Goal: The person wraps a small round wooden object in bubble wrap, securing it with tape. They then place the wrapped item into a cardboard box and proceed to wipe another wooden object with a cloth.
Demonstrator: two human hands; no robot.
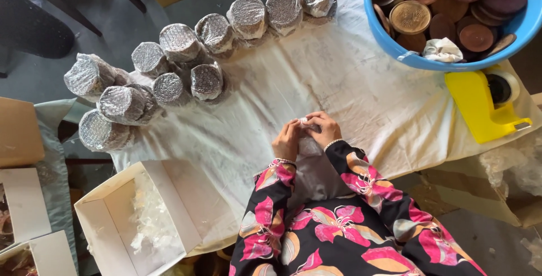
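Both hands meet at the near middle of the white cloth (350,78) that covers the table. The left hand (287,139) and right hand (323,129) have their fingers curled narrow around a small piece of clear wrap (307,140), pinching it between them (whether anything sits inside it is hard to make out).

Along the far left runs a row of round bundles in bubble wrap (180,42), silver-grey, some stacked on one another toward the left edge. At the far right a blue tub (528,25), cut off by the frame, holds brown and bronze round discs (411,16) and a crumpled white rag. Just near of it lies a yellow tape dispenser (480,104). At the near left an open white box (138,219) holds clear filling; beside it, brown cardboard and other boxes are cut off.
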